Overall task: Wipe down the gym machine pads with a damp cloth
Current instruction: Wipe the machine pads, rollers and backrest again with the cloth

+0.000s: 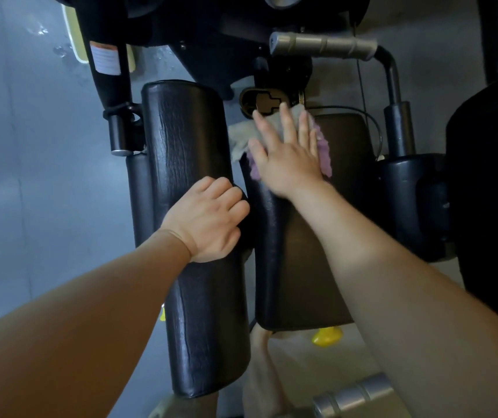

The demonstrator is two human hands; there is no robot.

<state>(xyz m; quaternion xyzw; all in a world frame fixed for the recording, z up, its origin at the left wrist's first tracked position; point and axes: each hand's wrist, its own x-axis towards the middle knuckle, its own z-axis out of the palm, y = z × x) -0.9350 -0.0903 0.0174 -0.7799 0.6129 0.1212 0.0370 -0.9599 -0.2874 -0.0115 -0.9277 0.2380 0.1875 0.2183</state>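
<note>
Flat right hand (287, 161) pressed grey-purple cloth (326, 152) onto black flat pad (302, 267); wiping seemed unfinished. Left hand (205, 220) gripped black rounded pad (187, 131).

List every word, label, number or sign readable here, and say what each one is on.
On the black frame post, a sticker: white with an orange band, print too blurred to read.
On the long black pad and the seat pad: no lettering visible.
No other text in view.
</note>
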